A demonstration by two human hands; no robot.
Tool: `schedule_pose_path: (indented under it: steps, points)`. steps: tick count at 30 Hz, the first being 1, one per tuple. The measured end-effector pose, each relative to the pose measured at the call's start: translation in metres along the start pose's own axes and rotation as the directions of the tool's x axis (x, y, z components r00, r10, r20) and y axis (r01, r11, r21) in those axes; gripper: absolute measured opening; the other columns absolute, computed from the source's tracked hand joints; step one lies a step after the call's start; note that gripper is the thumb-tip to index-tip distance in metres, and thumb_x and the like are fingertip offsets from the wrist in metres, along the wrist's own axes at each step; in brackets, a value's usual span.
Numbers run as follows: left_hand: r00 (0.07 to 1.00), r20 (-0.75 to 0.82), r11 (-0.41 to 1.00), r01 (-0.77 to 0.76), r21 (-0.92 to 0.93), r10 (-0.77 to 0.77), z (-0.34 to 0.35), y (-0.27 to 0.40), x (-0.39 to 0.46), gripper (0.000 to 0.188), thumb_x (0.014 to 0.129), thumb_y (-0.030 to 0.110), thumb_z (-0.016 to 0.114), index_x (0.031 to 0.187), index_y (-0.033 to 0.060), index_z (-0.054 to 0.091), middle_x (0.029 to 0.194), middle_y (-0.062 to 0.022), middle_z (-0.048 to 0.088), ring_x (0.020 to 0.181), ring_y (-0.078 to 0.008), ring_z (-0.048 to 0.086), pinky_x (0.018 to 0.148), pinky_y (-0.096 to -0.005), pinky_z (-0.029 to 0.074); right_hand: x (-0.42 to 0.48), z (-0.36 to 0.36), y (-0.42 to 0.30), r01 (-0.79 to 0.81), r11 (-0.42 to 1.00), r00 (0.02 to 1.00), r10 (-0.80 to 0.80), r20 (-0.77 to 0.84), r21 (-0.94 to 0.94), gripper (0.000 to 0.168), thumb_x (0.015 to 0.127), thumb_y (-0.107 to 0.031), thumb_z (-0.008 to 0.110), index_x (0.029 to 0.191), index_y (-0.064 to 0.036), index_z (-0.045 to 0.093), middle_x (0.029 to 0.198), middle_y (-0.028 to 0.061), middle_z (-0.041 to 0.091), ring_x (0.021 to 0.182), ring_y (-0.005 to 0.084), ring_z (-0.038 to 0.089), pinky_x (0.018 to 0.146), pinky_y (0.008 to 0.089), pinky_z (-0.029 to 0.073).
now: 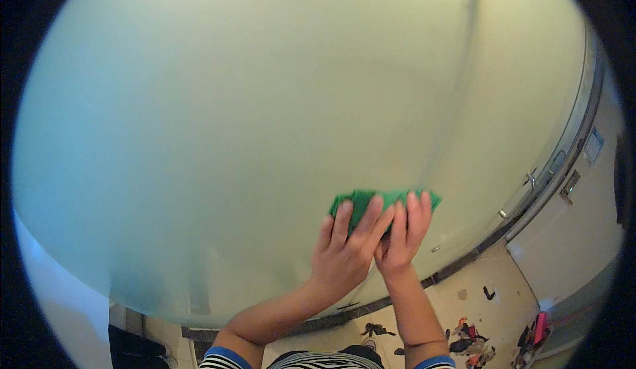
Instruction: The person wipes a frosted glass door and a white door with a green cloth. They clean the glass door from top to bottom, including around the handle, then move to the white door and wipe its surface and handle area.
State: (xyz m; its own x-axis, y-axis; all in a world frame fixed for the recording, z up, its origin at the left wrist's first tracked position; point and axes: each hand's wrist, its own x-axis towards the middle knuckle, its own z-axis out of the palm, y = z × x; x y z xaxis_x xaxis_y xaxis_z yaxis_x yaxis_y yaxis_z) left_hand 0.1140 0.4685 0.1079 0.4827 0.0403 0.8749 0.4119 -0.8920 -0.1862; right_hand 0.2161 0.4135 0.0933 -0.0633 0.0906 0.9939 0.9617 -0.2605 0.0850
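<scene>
A frosted glass panel [278, 120] fills most of the head view. Against its lower right part, both hands press a folded green cloth [361, 209]. My left hand [348, 242] lies over the cloth's left and middle, fingers spread and pointing up. My right hand [405, 232] holds the cloth's right side, its fingertips near the top edge. The two hands touch each other, and the thumbs are mostly hidden. Part of the cloth is covered by the fingers.
A metal door handle [516, 200] is at the right, beside a white door [561, 240]. On the tiled floor [447, 299] lie scattered scraps and small items [469, 344], with a dark scrap [377, 329] near the feet. A pink object [540, 327] stands at the lower right.
</scene>
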Motion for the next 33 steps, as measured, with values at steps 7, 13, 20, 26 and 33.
schedule_pose_path:
  steps: [7,13,20,26,33]
  points:
    - [0.993,-0.112,0.999,0.044,0.021,-0.041,0.003,0.021,0.084,0.041,0.076,0.023,0.05,0.117,0.0212,0.05,0.133,-0.0009,0.034,0.114,-0.0322,0.035,0.088,-0.041,0.029,0.061,-0.016,0.067,-0.06,0.99,0.99,0.042,0.135,0.127,0.026,0.075,-0.005,0.052,0.099,0.0,0.056,0.115,0.0153,0.047,0.105,0.0378,0.044,0.085,0.0517,0.034]
    - [0.995,-0.037,0.982,-0.089,0.168,0.097,0.03,0.057,0.036,0.039,0.074,0.022,0.054,0.113,0.0213,0.053,0.131,-0.0047,0.036,0.109,-0.0368,0.036,0.084,-0.0461,0.031,-0.015,-0.019,0.082,-0.062,0.974,0.996,0.045,0.083,0.219,0.024,0.079,-0.012,0.047,0.097,-0.003,0.058,0.116,0.0131,0.047,0.109,0.0354,0.042,0.091,0.0522,0.028]
    - [0.991,-0.102,0.988,0.098,0.119,-0.086,0.026,0.066,0.087,0.037,0.076,0.021,0.051,0.113,0.0155,0.053,0.131,-0.0091,0.035,0.115,-0.0432,0.031,0.091,-0.0514,0.025,0.044,-0.019,0.108,-0.025,0.958,0.999,0.014,0.04,0.284,0.029,0.079,-0.017,0.045,0.105,-0.008,0.057,0.119,0.0081,0.047,0.114,0.03,0.04,0.098,0.0484,0.022]
    - [0.991,-0.125,0.988,0.062,0.141,-0.045,0.023,0.063,0.12,0.04,0.078,0.024,0.049,0.117,0.0131,0.05,0.133,-0.0138,0.031,0.118,-0.0474,0.025,0.094,-0.056,0.019,0.074,-0.017,0.125,-0.062,0.98,0.993,0.041,0.114,0.188,0.029,0.081,-0.019,0.043,0.105,-0.011,0.057,0.119,0.0054,0.048,0.115,0.0269,0.04,0.1,0.047,0.021]
    - [0.995,0.097,0.981,0.007,0.192,-0.026,0.057,0.097,0.025,0.038,0.078,0.031,0.051,0.112,0.0147,0.052,0.132,-0.0148,0.029,0.118,-0.0492,0.02,0.093,-0.0595,0.016,-0.029,-0.021,0.123,-0.023,0.949,0.999,0.011,0.037,0.314,0.024,0.08,-0.018,0.047,0.1,-0.013,0.059,0.116,0.0028,0.048,0.114,0.0253,0.039,0.1,0.0484,0.02]
